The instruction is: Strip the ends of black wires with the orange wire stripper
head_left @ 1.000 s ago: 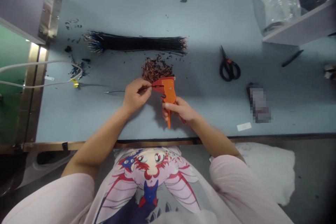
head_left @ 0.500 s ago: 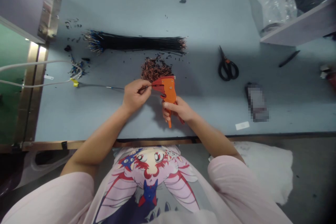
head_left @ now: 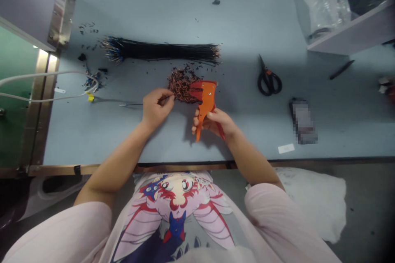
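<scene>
My left hand (head_left: 157,107) is closed in a pinch on a thin black wire (head_left: 133,104), whose metal-tipped end sticks out to the left. In my right hand (head_left: 218,122) is an orange and red wire stripper (head_left: 207,98), fingers wrapped round its handles. Its red jaws point left, apart from my left hand and above a heap of copper-coloured wire scraps (head_left: 179,84). Behind the heap lies a long bundle of black wires (head_left: 160,51), blue and metallic at the left end, coppery at the right.
Black-handled scissors (head_left: 269,82), a phone (head_left: 303,120), a white label (head_left: 286,148) and a black pen (head_left: 342,69) lie to the right. Left are a white cable (head_left: 46,73) with a yellow tag (head_left: 90,97) and small blue-ended pieces (head_left: 92,81). Shelf panels stand at both sides.
The wire stripper has moved right and slightly away from me, off the wire. My left hand has shifted a little left with the wire, now clear of the jaws.
</scene>
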`<state>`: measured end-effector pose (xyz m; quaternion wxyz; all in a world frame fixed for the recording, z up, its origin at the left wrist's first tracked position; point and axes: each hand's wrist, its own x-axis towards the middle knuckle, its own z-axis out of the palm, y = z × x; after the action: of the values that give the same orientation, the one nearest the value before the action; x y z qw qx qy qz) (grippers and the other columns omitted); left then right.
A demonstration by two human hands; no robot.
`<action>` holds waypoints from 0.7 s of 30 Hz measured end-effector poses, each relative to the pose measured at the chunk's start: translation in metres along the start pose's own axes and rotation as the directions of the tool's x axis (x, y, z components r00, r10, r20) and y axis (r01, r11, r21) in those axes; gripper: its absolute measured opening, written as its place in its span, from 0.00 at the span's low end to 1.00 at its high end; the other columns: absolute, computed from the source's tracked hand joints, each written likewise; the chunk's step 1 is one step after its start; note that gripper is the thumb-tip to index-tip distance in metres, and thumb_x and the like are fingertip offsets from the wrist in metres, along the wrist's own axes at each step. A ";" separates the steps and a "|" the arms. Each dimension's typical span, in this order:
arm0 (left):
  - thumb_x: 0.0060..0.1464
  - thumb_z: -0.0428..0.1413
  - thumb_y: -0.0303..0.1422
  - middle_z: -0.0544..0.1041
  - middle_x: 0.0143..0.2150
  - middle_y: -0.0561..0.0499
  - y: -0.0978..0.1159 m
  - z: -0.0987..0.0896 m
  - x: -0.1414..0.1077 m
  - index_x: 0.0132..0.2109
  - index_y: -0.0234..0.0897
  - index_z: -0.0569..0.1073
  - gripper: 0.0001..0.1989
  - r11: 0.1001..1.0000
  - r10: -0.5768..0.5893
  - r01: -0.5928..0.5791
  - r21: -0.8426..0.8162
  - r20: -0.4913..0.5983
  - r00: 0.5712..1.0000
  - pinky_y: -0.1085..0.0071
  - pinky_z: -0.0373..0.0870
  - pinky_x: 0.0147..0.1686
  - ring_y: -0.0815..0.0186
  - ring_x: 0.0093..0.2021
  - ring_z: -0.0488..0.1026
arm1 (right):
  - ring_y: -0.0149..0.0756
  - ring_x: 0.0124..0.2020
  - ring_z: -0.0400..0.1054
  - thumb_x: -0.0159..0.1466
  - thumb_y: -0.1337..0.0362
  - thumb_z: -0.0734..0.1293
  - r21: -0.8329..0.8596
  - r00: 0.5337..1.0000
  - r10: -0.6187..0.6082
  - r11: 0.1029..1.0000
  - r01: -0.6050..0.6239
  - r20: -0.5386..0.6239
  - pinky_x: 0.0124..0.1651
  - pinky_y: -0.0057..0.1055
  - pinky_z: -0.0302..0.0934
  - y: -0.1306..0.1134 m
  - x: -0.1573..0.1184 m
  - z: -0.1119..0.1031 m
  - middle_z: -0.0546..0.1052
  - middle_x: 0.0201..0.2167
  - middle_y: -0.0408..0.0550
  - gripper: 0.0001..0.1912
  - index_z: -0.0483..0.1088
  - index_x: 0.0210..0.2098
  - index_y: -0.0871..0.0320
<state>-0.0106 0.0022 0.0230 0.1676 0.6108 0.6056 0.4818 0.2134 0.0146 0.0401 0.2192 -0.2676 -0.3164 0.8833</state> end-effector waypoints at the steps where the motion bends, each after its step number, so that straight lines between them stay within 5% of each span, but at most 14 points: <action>1: 0.50 0.56 0.30 0.72 0.25 0.54 -0.001 0.000 0.000 0.32 0.36 0.74 0.04 1.000 -0.014 0.014 0.003 -0.009 1.000 0.77 0.60 0.25 0.74 0.23 0.64 | 0.44 0.34 0.75 0.55 0.54 0.71 -0.005 1.000 -0.010 1.000 0.010 -0.003 0.39 0.45 0.70 -0.002 -0.001 0.000 0.76 0.32 0.49 0.20 0.67 0.41 0.61; 5: 0.50 0.56 0.30 0.72 0.25 0.55 -0.005 0.002 0.002 0.32 0.36 0.74 0.03 0.998 -0.065 0.065 0.014 -0.038 0.997 0.76 0.60 0.25 0.74 0.24 0.64 | 0.43 0.35 0.74 0.55 0.52 0.70 -0.124 0.997 -0.072 0.990 0.066 -0.040 0.39 0.44 0.70 -0.008 -0.005 0.003 0.76 0.37 0.52 0.21 0.67 0.41 0.60; 9: 0.50 0.56 0.30 0.71 0.24 0.55 -0.011 0.004 0.004 0.32 0.37 0.74 0.02 0.997 -0.076 0.076 0.011 -0.044 0.996 0.76 0.60 0.26 0.74 0.24 0.64 | 0.40 0.36 0.72 0.57 0.53 0.68 -0.493 0.949 -0.252 0.860 0.130 -0.189 0.34 0.37 0.69 -0.016 -0.011 0.009 0.74 0.41 0.53 0.19 0.67 0.42 0.59; 11: 0.50 0.56 0.29 0.71 0.24 0.55 -0.014 0.003 0.006 0.31 0.37 0.73 0.02 0.997 -0.075 0.076 0.013 -0.047 0.996 0.75 0.60 0.27 0.73 0.25 0.64 | 0.38 0.33 0.70 0.59 0.54 0.66 -0.760 0.884 -0.409 0.642 0.103 -0.226 0.34 0.36 0.66 -0.020 -0.014 0.012 0.75 0.38 0.51 0.16 0.68 0.41 0.59; 15: 0.50 0.56 0.30 0.71 0.24 0.55 -0.016 0.002 0.009 0.31 0.37 0.73 0.03 0.996 -0.094 0.094 0.006 -0.060 0.994 0.75 0.61 0.27 0.72 0.25 0.65 | 0.42 0.37 0.68 0.60 0.58 0.65 -0.995 0.781 -0.619 -0.003 -0.099 -0.076 0.42 0.39 0.62 -0.019 -0.023 0.017 0.75 0.37 0.53 0.15 0.67 0.44 0.60; 18: 0.50 0.56 0.30 0.71 0.24 0.55 -0.015 -0.001 0.009 0.31 0.37 0.73 0.02 0.992 -0.123 0.121 -0.021 -0.077 0.989 0.75 0.61 0.27 0.72 0.25 0.65 | 0.46 0.41 0.67 0.60 0.57 0.64 -0.918 0.830 -0.557 -0.329 -0.220 0.001 0.40 0.37 0.61 -0.007 -0.031 0.013 0.73 0.41 0.58 0.20 0.66 0.49 0.61; 21: 0.50 0.55 0.31 0.72 0.26 0.54 -0.013 -0.002 0.008 0.31 0.37 0.73 0.03 0.991 -0.130 0.128 -0.030 -0.085 0.988 0.75 0.62 0.28 0.72 0.26 0.67 | 0.47 0.41 0.65 0.60 0.58 0.64 -0.835 0.869 -0.495 -0.481 -0.266 0.009 0.41 0.37 0.60 0.007 -0.043 -0.002 0.73 0.42 0.58 0.20 0.66 0.49 0.62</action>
<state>-0.0214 0.0117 0.0170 0.1793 0.5467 0.6445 0.5036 0.2458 -0.0127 0.0483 0.0538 -0.4668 -0.8815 0.0477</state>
